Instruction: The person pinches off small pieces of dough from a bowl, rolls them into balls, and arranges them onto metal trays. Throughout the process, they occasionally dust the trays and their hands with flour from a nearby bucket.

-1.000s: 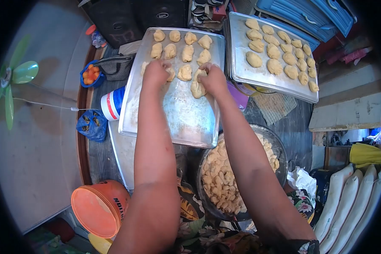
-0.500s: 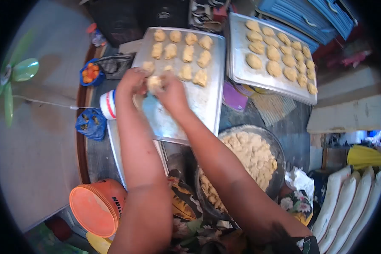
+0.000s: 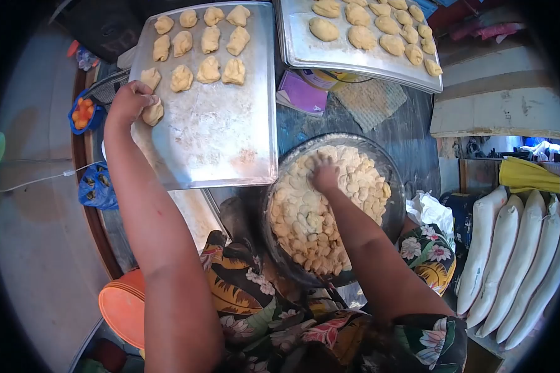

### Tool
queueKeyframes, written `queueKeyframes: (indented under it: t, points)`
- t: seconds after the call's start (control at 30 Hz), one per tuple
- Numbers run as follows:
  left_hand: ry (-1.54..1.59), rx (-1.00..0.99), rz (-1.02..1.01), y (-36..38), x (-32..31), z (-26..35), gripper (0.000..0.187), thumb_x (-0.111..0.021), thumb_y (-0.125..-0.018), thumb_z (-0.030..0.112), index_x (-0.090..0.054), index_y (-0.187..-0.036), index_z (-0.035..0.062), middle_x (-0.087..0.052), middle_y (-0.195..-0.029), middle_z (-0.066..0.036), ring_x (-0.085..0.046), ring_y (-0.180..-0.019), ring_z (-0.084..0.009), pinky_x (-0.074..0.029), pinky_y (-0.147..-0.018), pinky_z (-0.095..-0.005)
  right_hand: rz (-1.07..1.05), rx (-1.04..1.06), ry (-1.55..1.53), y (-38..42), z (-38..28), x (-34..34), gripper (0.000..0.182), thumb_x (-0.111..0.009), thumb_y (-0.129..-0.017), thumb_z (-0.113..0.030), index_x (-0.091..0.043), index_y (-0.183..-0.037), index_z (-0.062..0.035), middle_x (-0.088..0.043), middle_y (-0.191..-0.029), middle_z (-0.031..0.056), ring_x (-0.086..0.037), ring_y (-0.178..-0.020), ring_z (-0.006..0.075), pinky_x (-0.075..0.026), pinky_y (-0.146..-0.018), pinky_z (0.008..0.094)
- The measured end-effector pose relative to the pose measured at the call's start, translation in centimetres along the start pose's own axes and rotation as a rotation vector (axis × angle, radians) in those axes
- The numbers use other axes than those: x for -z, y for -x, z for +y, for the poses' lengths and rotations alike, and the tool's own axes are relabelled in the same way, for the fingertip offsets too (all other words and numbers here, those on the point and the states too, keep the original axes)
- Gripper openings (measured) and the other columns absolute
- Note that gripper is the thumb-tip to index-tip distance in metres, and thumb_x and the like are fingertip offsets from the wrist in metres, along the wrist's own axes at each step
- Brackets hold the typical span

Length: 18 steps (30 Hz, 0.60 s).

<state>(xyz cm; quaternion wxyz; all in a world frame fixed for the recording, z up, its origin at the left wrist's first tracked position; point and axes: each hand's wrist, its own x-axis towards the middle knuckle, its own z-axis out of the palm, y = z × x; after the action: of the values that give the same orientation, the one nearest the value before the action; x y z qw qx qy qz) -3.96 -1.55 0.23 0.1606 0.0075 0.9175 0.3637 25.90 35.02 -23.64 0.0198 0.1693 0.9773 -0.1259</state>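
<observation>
My left hand [image 3: 132,102] is at the left edge of a metal baking tray [image 3: 205,140], its thumb and fingers closed on a dough piece [image 3: 152,113] resting on the tray. Rows of shaped dough pieces [image 3: 210,38] lie across the upper part of this tray. Lower right, my right hand [image 3: 325,174] reaches into a dark round basin [image 3: 394,199] heaped with small lumps of floured dough [image 3: 305,217]. Its fingers are spread over the lumps, and the fingertips are partly hard to make out.
A second tray [image 3: 348,59] with rounded dough pieces stands at the upper right. Left are a blue bowl of orange items [image 3: 83,115], a blue plastic bag [image 3: 98,186] and an orange bucket [image 3: 123,308]. Long white filled bags [image 3: 510,261] lie at the right.
My hands were together over the tray around a dough piece. Now they are apart: the left stays with a piece at the tray's left edge, the right has moved into the basin. The view shifted.
</observation>
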Motion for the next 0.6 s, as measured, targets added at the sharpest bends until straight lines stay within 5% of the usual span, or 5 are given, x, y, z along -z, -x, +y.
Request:
queueKeyframes:
  t: [0.07,0.23,0.47,0.53,0.6]
  points:
    - [0.026,-0.026,-0.009,-1.5,-0.3,-1.1,0.018,-0.069,-0.069,0.010,-0.058,-0.083,0.0053,-0.057,-0.073,-0.001,-0.052,-0.062,-0.0091,-0.040,-0.055,-0.0228,0.043,0.155,0.163,0.9,0.3,-1.2,0.049,-0.066,-0.071,-0.020,-0.050,-0.116,-0.0098,-0.055,-0.111,0.0160,-0.053,-0.103,0.0355,-0.044,-0.085,0.0369]
    - [-0.046,-0.037,0.054,-0.7,-0.2,0.5,0.018,-0.067,-0.070,0.013,-0.060,-0.084,0.0045,-0.059,-0.074,-0.002,-0.054,-0.064,-0.0101,-0.041,-0.056,-0.0234,-0.304,-0.176,-0.494,3.6,-2.4,4.1,0.050,-0.065,-0.073,-0.028,-0.047,-0.118,-0.0132,-0.058,-0.098,0.0164,-0.055,-0.093,0.0339,-0.045,-0.080,0.0371]
    - [-0.069,0.015,-0.060,0.7,0.0,2.0,0.029,-0.072,-0.062,0.012,-0.062,-0.087,0.0017,-0.062,-0.078,-0.008,-0.057,-0.073,-0.0158,-0.044,-0.069,-0.0282,-0.493,0.444,-0.192,8.3,-3.5,-0.8,0.043,-0.068,-0.068,-0.024,-0.055,-0.107,-0.0100,-0.052,-0.097,0.0137,-0.053,-0.094,0.0317,-0.045,-0.079,0.0378]
    - [-0.142,0.005,-0.043,1.0,0.2,1.2,0.031,-0.073,-0.061,0.010,-0.062,-0.089,0.0019,-0.062,-0.079,-0.007,-0.057,-0.075,-0.0159,-0.044,-0.070,-0.0282,-0.602,-0.011,-0.769,6.6,-4.9,3.6,0.038,-0.068,-0.069,-0.023,-0.056,-0.101,-0.0066,-0.053,-0.098,0.0119,-0.053,-0.095,0.0210,-0.042,-0.081,0.0333]
    - [-0.055,-0.134,-0.079,-0.1,-0.5,-1.5,0.037,-0.074,-0.057,0.006,-0.060,-0.091,0.0022,-0.061,-0.082,-0.007,-0.057,-0.078,-0.0159,-0.044,-0.072,-0.0276,-0.682,0.025,-1.037,4.3,-7.1,9.0,0.035,-0.067,-0.070,-0.023,-0.055,-0.099,-0.0055,-0.054,-0.097,0.0109,-0.054,-0.093,0.0188,-0.042,-0.080,0.0321]
